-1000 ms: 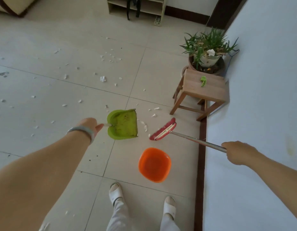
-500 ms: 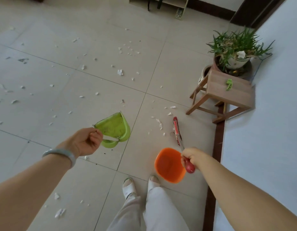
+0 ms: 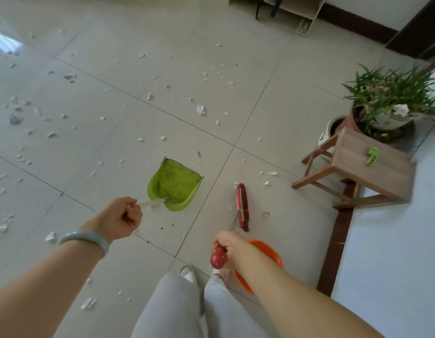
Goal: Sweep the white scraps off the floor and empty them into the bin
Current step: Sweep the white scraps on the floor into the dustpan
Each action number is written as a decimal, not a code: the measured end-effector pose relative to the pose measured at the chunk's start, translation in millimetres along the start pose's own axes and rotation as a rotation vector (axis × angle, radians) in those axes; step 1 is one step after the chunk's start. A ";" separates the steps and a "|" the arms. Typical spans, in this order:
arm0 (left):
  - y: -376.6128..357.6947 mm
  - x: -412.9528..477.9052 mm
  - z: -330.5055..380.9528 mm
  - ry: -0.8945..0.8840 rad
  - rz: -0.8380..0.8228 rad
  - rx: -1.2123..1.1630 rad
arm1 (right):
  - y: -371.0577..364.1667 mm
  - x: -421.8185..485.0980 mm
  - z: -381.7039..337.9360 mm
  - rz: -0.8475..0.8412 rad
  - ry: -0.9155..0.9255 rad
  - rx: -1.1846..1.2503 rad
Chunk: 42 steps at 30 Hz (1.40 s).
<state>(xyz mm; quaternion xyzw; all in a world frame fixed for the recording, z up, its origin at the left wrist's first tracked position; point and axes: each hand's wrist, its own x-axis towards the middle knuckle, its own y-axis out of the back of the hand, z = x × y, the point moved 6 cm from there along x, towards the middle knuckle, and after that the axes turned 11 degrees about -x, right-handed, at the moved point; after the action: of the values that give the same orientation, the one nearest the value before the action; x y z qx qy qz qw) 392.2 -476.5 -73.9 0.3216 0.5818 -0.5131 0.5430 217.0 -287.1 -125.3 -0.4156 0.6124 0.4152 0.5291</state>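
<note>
My left hand (image 3: 119,219) grips the pale handle of a green dustpan (image 3: 176,187), whose open mouth faces away from me over the tiled floor. My right hand (image 3: 232,248) grips the red end of a broom handle; the red broom head (image 3: 242,207) sits on the floor just right of the dustpan. White scraps (image 3: 200,109) lie scattered over the tiles ahead and to the left, with a few (image 3: 266,182) near the broom head. The orange bin (image 3: 267,252) stands by my right foot, partly hidden by my right forearm.
A wooden stool (image 3: 365,172) with a green clip on it stands at the right by the white wall. Behind it are potted plants (image 3: 387,103). A low shelf unit (image 3: 284,6) stands at the far wall. My legs and white slippers are at the bottom centre.
My right hand has drawn in close to my body, and the broom head now lies lengthwise on the floor. The dustpan has tipped down, its mouth facing away from me. The view shifted left.
</note>
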 end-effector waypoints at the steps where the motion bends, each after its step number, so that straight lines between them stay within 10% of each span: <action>1: -0.3 -1.2 4.1 -0.010 -0.003 -0.017 | -8.8 -1.5 -10.6 -0.011 0.008 0.027; 17: -43.3 17.8 107.9 0.027 -0.009 -0.094 | -26.2 -12.9 -153.1 -0.319 -0.018 0.149; 34: -100.2 41.5 122.6 -0.012 0.001 -0.046 | 202.0 21.8 -147.1 0.324 0.010 0.097; 42: -121.6 48.4 119.7 -0.029 0.023 -0.058 | 133.8 50.3 -185.1 0.264 -0.011 -0.047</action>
<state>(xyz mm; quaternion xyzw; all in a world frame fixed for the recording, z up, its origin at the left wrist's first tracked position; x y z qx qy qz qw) 305.2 -631.1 -76.4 0.3046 0.5848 -0.4945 0.5663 29.3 -424.7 -148.5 -0.3412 0.6490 0.4979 0.4632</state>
